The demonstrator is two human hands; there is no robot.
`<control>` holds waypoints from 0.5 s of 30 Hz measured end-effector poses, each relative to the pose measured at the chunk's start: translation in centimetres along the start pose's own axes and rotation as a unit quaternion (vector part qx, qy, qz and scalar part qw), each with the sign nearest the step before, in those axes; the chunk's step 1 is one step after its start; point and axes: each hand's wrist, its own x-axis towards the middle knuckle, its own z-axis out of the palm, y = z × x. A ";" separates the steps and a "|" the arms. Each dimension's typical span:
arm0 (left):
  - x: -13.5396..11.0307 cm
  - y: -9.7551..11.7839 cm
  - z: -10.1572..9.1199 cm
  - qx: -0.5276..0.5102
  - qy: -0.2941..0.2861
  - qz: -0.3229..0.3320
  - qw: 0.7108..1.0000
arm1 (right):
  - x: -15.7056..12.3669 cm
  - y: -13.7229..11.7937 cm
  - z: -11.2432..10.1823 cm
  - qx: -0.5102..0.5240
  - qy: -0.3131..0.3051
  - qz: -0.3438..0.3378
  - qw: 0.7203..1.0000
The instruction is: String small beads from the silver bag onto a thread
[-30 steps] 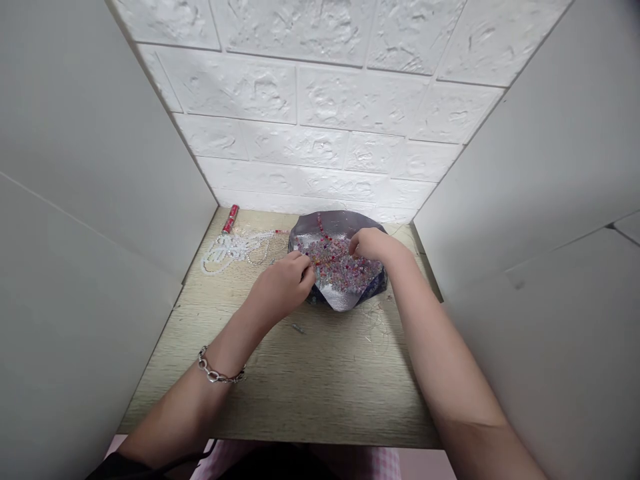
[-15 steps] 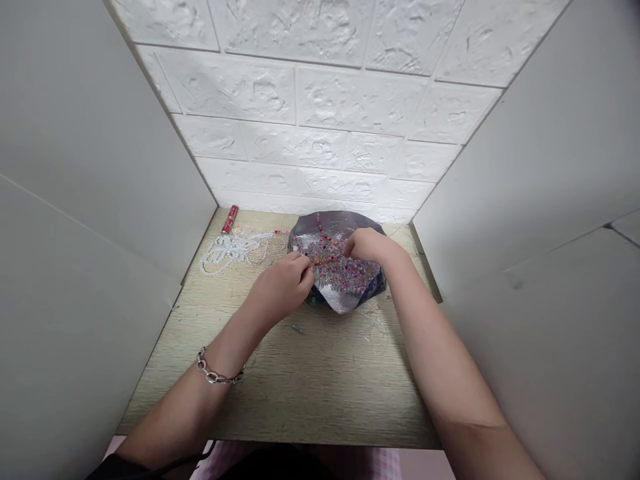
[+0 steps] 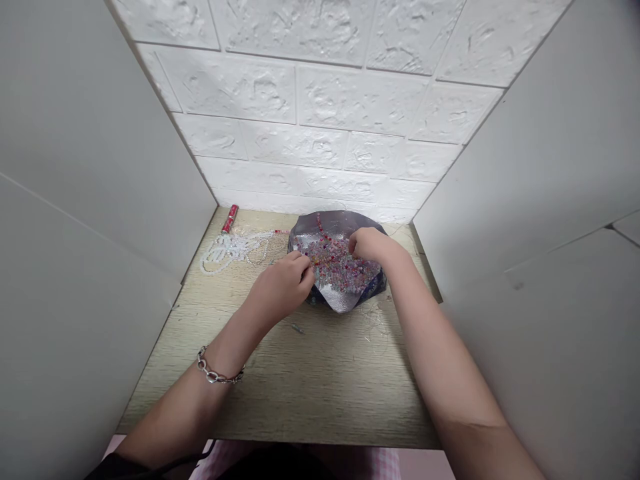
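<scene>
A foil-lined bag [image 3: 341, 302] lies spread wide on the table, filled with small pink, purple and clear beads [image 3: 345, 275]. At its left rim is my left hand [image 3: 284, 285], fingers curled in a pinch; what they hold is hidden. My right hand [image 3: 371, 244] reaches over the bag's right side, its bent fingertips down at the beads and partly out of sight. Between the hands some red and orange beads lie in a rough line. Another strand of red beads [image 3: 320, 223] runs up the bag's back wall.
White beaded strands [image 3: 225, 252] lie in loops to the left, beside a small red cylinder [image 3: 230, 219]. Loose clear thread [image 3: 376, 323] and a small greyish piece [image 3: 297, 328] rest on the wooden table [image 3: 320, 387]. White brick-pattern wall [image 3: 325, 100] and side panels enclose it.
My right hand has shifted slightly to the right over the beads. My left hand stays at the bag's left rim.
</scene>
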 end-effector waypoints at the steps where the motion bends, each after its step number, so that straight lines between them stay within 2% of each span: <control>1: 0.0 0.0 0.0 0.002 0.000 0.000 1.000 | 0.0 -0.1 0.0 0.004 -0.003 0.002 1.000; 15: 0.0 0.0 0.0 0.003 0.001 0.001 1.000 | 0.0 -0.4 0.4 0.017 0.006 -0.008 1.000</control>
